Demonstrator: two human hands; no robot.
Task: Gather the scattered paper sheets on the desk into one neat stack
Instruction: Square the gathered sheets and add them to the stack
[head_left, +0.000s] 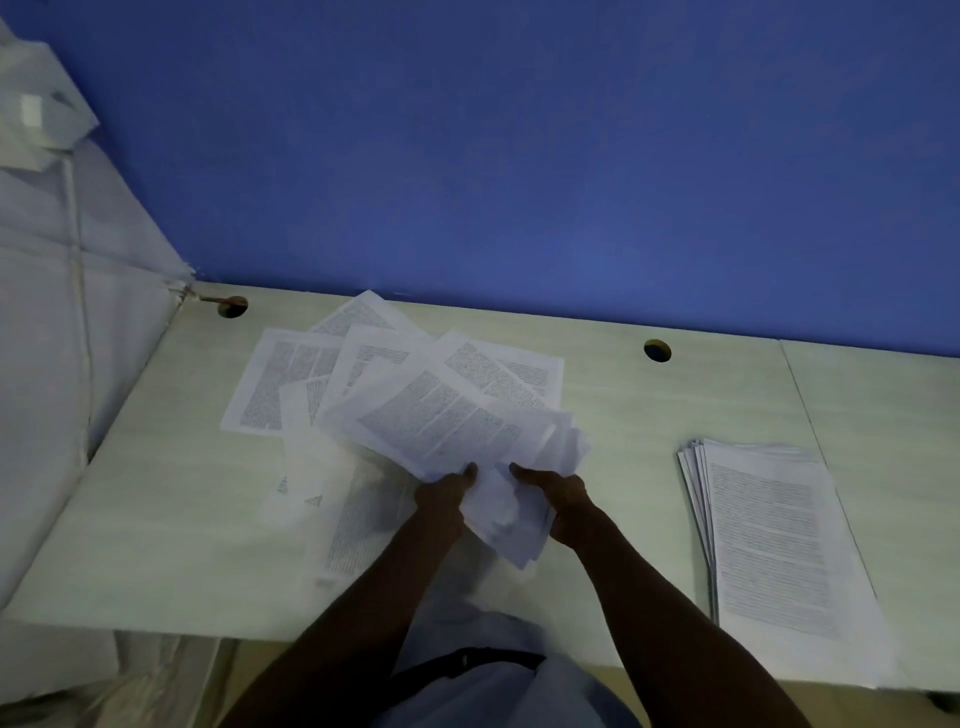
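Both hands hold a loose bundle of printed paper sheets (457, 431) a little above the desk's middle. My left hand (445, 498) grips the bundle's near edge, thumb on top. My right hand (558, 501) grips the same edge just to the right, with crumpled sheet ends hanging between the two hands. Several more printed sheets (291, 379) lie scattered and overlapping on the desk (156, 519), behind and left of the bundle. Another sheet (358, 519) lies flat under my left forearm.
A fanned stack of printed sheets (774, 545) lies at the desk's right. Two round cable holes (232, 306) (657, 351) sit near the back edge under a blue wall (519, 156). White covered material (47, 312) rises along the left side.
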